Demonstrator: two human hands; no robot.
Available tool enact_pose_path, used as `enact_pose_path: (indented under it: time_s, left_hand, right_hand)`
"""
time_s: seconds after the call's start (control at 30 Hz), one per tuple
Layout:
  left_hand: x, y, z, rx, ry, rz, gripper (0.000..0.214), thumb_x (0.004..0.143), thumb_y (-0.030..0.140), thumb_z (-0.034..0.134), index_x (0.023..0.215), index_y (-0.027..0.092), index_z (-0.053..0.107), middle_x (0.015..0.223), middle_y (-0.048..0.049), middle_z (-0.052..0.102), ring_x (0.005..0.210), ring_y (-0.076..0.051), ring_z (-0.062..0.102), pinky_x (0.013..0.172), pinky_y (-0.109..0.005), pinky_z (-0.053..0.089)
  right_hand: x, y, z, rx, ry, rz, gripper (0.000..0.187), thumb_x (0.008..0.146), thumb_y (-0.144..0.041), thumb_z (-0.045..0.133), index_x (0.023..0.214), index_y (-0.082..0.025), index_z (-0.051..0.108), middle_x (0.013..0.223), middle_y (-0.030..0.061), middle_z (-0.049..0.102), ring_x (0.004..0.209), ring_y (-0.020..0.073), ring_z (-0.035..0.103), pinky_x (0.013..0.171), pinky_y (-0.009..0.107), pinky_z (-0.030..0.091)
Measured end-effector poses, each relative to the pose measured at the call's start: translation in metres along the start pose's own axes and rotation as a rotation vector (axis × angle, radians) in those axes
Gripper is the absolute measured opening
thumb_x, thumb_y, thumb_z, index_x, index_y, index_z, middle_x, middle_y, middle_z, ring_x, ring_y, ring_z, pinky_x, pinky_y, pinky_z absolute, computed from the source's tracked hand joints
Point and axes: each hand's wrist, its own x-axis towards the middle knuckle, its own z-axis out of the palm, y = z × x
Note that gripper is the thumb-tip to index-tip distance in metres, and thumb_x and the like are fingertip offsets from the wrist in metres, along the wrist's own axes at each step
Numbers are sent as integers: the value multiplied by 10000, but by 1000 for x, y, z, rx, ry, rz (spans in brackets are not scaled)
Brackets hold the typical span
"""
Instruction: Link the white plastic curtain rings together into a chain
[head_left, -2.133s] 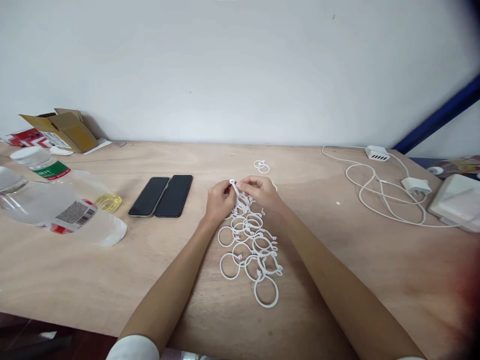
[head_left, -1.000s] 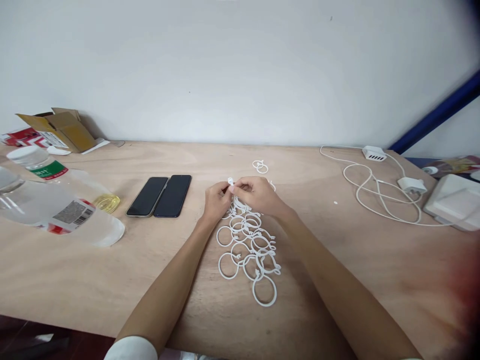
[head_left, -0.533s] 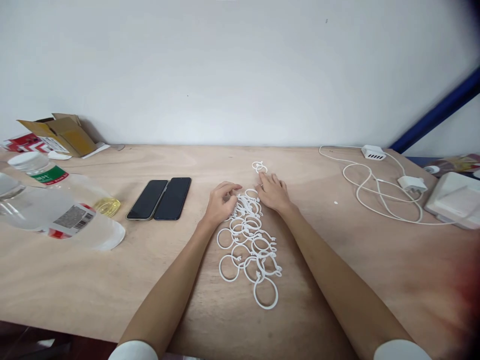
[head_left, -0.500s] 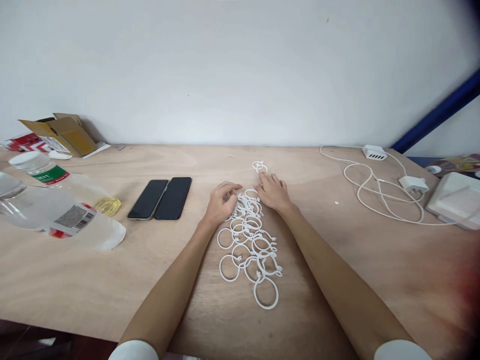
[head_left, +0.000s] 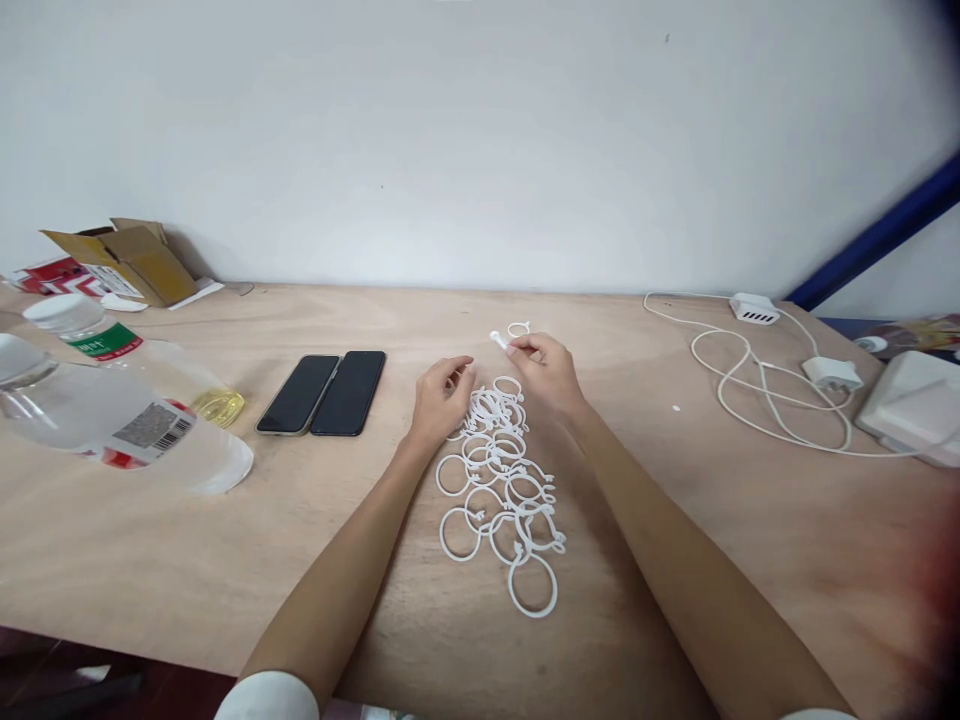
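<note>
A heap of thin white plastic rings (head_left: 489, 408) with small eyelets lies on the wooden table, some overlapping, trailing towards me. At the heap's upper left is my left hand (head_left: 442, 400), thumb and forefinger drawn together in a pinch. Whether anything sits between those fingertips I cannot make out. My right hand (head_left: 547, 372), above the heap on the right, pinches a white ring (head_left: 498, 340), seen nearly edge-on and raised off the table. Just behind it another single ring (head_left: 518, 328) lies flat on the wood.
Two dark phones (head_left: 349, 393) lie side by side on the left. Beyond them are a tilted clear bottle (head_left: 180, 440) and an opened cardboard box (head_left: 142, 262). On the right, a white cable (head_left: 739, 375) loops near a multi-port charger (head_left: 754, 308) and a white adapter (head_left: 834, 374).
My right hand has picked up one of the two rings at the far end and lifted it slightly left. My left thumb and forefinger have come together.
</note>
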Motion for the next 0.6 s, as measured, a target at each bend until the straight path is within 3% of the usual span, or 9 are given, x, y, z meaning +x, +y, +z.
enact_pose_path:
  time_s: [0.1,0.23,0.4,0.5,0.6]
  left_hand:
    - [0,0,2,-14,39,-35,256,858,296,555,1022,143,677,847,-58,703,695,-134,590,678,-248,469]
    - [0,1,1,-54,46,-31,236,884,289,503,897,144,688,808,-42,703,675,-122,580,658,-233,441]
    - [0,3,-2,-47,62,-35,199,841,231,508,713,149,637,615,19,596,577,-96,500,578,-204,392]
    - [-1,3,-2,3,49,15,256,826,208,491,591,153,576,545,32,517,545,-90,448,558,-203,364]
    - [-1,3,-2,-33,55,26,223,811,220,512,625,148,611,599,14,574,578,-96,480,595,-209,386]
  right_hand:
    - [-4,-20,6,389,-219,72,176,727,-348,624,759,-178,659,802,27,654,767,166,560,714,294,425]
    - [-12,-34,13,572,-334,199,189,689,-355,661,727,-171,644,744,3,641,615,100,493,589,239,389]
    - [-16,-43,15,534,-408,281,143,677,-296,655,723,-161,657,667,6,646,538,84,459,500,221,340]
    - [-18,-43,17,426,-439,196,195,700,-350,658,665,-159,647,632,9,639,504,84,455,478,225,331]
    - [-19,-40,20,345,-421,99,280,730,-417,643,620,-161,622,609,11,625,489,86,468,479,227,345]
